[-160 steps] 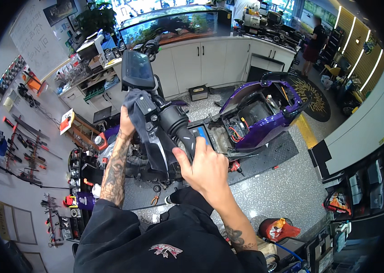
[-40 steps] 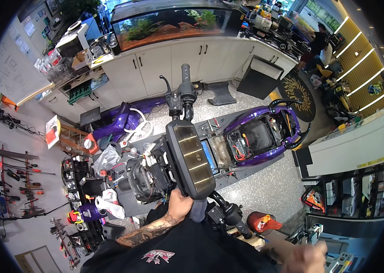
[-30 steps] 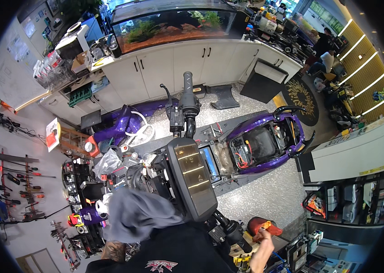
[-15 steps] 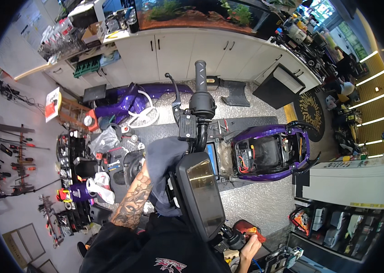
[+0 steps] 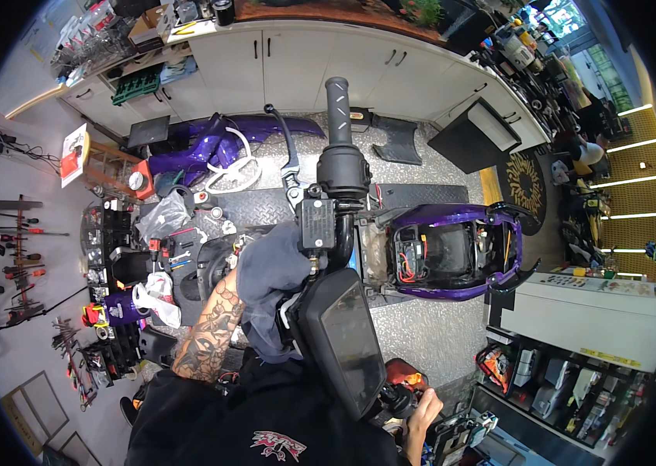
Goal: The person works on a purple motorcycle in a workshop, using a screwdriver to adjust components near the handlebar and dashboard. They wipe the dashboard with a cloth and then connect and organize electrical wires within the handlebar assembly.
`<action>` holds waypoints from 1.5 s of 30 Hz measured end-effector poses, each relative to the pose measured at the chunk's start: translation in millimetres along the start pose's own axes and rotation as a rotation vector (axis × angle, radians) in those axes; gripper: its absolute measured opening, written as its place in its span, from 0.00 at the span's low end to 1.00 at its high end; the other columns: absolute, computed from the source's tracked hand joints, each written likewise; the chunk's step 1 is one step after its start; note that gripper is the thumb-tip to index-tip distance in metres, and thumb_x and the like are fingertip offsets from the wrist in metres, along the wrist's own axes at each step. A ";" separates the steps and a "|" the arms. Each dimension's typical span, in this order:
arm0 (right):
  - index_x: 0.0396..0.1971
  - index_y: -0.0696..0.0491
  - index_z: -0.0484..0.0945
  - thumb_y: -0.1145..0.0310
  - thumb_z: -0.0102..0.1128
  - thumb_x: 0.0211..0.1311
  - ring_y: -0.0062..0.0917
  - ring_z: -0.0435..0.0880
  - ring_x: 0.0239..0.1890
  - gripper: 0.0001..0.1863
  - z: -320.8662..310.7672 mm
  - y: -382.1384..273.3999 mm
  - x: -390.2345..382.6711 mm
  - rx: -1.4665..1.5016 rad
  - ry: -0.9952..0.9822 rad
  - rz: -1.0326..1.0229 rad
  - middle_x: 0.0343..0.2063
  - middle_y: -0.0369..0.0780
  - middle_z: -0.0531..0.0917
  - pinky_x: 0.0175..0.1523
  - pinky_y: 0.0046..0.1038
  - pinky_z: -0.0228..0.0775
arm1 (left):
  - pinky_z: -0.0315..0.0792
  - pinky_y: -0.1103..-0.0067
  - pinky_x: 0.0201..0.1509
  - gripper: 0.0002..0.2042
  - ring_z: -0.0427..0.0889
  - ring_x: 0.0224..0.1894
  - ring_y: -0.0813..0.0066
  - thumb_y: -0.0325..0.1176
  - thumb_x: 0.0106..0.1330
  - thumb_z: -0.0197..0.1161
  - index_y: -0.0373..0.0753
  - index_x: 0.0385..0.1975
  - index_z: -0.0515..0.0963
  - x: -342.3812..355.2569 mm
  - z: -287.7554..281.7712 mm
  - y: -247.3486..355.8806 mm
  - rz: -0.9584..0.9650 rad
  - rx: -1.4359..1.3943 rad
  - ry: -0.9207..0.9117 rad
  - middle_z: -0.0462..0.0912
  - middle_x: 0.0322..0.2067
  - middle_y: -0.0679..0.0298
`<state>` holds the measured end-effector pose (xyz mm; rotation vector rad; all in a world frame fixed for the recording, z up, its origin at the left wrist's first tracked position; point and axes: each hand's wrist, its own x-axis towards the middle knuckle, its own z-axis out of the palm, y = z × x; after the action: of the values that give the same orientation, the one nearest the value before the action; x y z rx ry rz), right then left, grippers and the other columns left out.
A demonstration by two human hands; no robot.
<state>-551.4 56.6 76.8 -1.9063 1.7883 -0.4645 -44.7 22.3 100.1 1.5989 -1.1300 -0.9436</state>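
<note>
Near centre, loose grey cloth [image 5: 277, 268] could snag on the brake lever [image 5: 284, 145]; holds of left hand [image 5: 234, 277] and right hand [image 5: 424, 412] unclear.

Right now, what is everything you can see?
handlebar grips: two, dark, upper centre and lower right
lever: one, silver-black, by upper grip
display: one, black, lower centre
cloth: one, grey-blue, left of display
rear body: one, purple, right of centre
body panels: several, purple, upper-left floor
cupboards: several, white, top
wall tools: many, red and black, far left
mat: one, black-gold, far right
left forearm: one, tattooed, lower left; hand hidden
right hand: one, bare, by lower grip
</note>
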 end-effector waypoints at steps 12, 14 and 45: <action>0.34 0.64 0.88 0.52 0.43 0.86 0.27 0.80 0.25 0.33 -1.5 -2.3 -4.5 0.014 0.033 0.063 0.21 0.42 0.84 0.33 0.34 0.70 | 0.76 0.63 0.47 0.18 0.84 0.36 0.56 0.43 0.63 0.74 0.35 0.45 0.82 -12.1 26.1 -43.1 0.351 0.335 0.293 0.84 0.32 0.59; 0.34 0.65 0.88 0.50 0.41 0.87 0.30 0.81 0.26 0.35 0.0 0.8 -4.9 -0.001 0.082 0.077 0.23 0.44 0.86 0.36 0.34 0.72 | 0.75 0.61 0.36 0.17 0.81 0.26 0.55 0.41 0.63 0.71 0.32 0.39 0.79 -11.0 27.5 -40.0 0.283 0.522 0.332 0.79 0.22 0.58; 0.52 0.60 0.84 0.66 0.55 0.83 0.17 0.73 0.32 0.14 -39.7 -103.3 -24.4 0.353 0.254 -0.340 0.35 0.37 0.83 0.36 0.19 0.64 | 0.78 0.70 0.48 0.09 0.86 0.38 0.67 0.27 0.62 0.69 0.33 0.41 0.83 -169.7 -48.9 -9.8 0.320 -0.084 0.683 0.86 0.39 0.58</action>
<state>-489.7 79.3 169.1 -1.9592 1.4004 -1.1071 -44.7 198.4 116.2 1.4455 -0.8073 -0.1936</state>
